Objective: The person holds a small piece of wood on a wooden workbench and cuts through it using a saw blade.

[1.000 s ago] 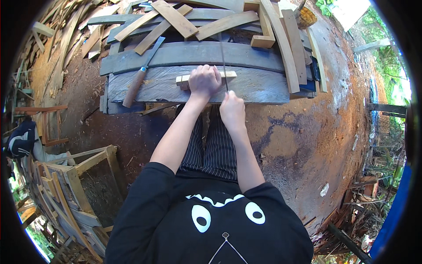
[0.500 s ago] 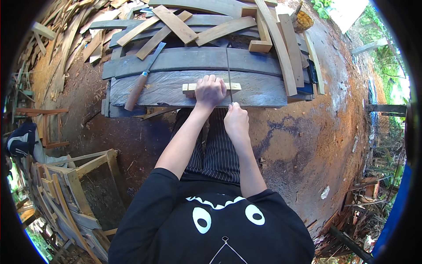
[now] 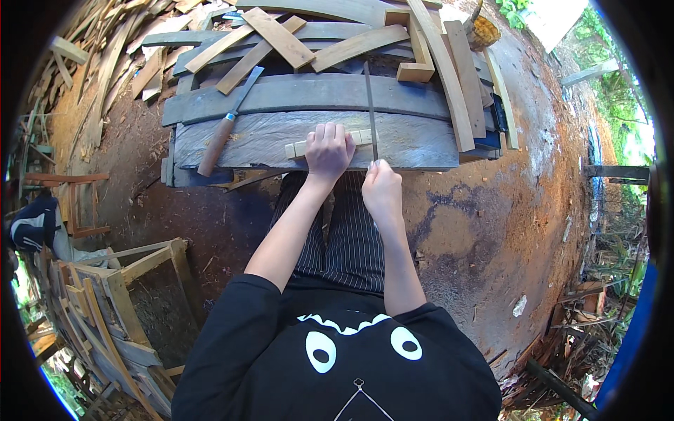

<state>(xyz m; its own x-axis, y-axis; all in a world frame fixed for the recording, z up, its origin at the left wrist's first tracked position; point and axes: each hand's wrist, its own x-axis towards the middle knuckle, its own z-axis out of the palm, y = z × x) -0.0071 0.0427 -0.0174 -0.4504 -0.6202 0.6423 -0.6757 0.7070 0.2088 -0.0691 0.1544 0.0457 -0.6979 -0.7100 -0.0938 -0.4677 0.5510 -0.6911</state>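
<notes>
A short pale wooden strip (image 3: 362,137) lies slightly slanted on the thick weathered plank at the front of the workbench (image 3: 246,144). Over its middle, my left hand (image 3: 329,151) is closed and pins it to the plank. My right hand (image 3: 382,188), just off the bench's front edge, grips a saw (image 3: 371,105); its handle is hidden in my fist. The narrow dark blade points away from me across the plank, at the strip's right end. Whether it touches the wood is hard to tell. Left of my hands lies a chisel (image 3: 223,137) with a brown wooden handle.
Loose boards (image 3: 281,42) and an L-shaped wooden piece (image 3: 415,70) lie across the back of the bench. Long slats (image 3: 449,77) lean over its right side. Scrap wood (image 3: 112,56) is heaped far left, with a wooden frame (image 3: 151,263) nearer. A yellowish container (image 3: 484,31) stands far right.
The strip has shifted a little left and turned, its left end lower and its right end now by the blade. My right hand and saw moved slightly right; the blade shows broader.
</notes>
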